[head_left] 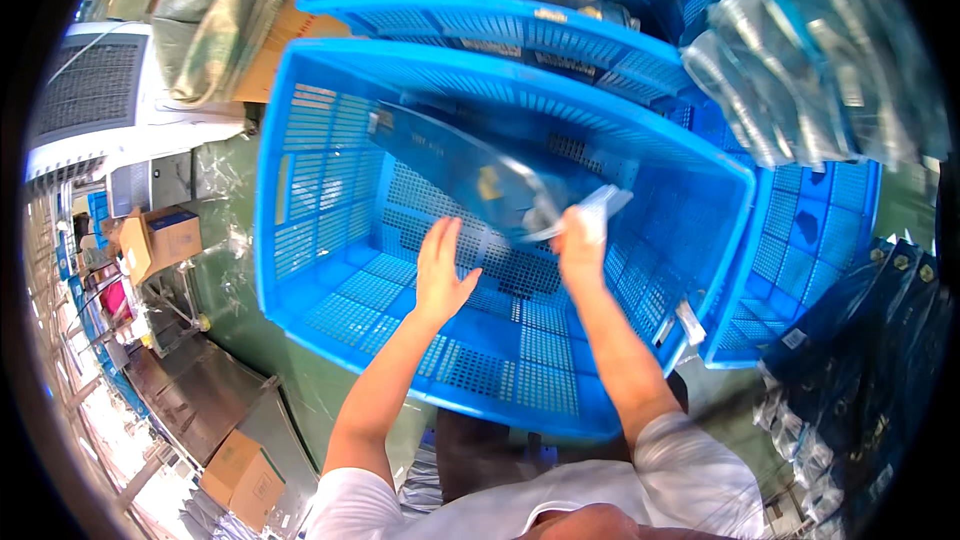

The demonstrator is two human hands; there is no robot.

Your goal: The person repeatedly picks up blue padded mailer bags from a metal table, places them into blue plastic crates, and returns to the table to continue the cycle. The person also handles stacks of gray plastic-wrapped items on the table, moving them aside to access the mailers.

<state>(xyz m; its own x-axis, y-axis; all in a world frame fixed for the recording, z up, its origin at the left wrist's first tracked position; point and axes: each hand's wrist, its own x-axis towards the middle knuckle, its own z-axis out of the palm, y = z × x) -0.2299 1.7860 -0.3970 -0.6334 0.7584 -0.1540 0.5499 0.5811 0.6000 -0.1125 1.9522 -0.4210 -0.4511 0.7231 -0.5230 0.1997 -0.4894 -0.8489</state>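
Observation:
A large blue plastic crate with perforated walls stands in front of me. Inside it, a dark blue flat item in a clear plastic bag slants from the far left toward the right, somewhat blurred. My right hand is closed on the bag's near right end, where crumpled whitish plastic sticks out past the fingers. Over the crate's middle, my left hand holds nothing, its fingers stretched and the thumb apart. It is close to the bag without visibly touching it. More dark material lies beneath the bag, its kind hidden.
Behind stands another blue crate holding dark bagged items. Stacked clear-bagged packs fill the far right, above a further crate. More dark bagged packs lie at the right. Cardboard boxes and a white machine stand left.

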